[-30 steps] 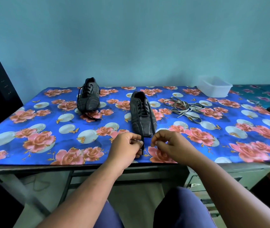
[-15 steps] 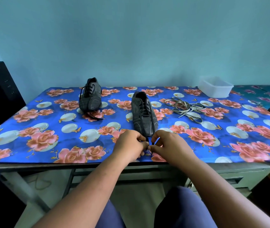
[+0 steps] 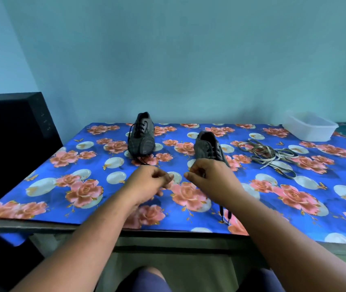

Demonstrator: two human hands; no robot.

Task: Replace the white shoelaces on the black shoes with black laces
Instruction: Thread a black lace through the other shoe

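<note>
Shoes (image 3: 209,148) on floral tablecloth (image 3: 294,197)

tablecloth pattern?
The tablecloth is bright blue with pink-orange roses and pale white discs, seen in the head view, the only one.

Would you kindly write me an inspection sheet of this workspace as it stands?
Surface: table under a blue floral cloth.
Job's things: far shoe and near shoe, both with black laces; black lace ends lie near the table's front edge; white laces piled to the right.
Clutter: white plastic tub at the back right.
Grips: left hand and right hand hover with curled fingers in front of the near shoe; what they hold is unclear.
Cables: nothing seen.
Surroundings: teal wall; black box at left.
</note>
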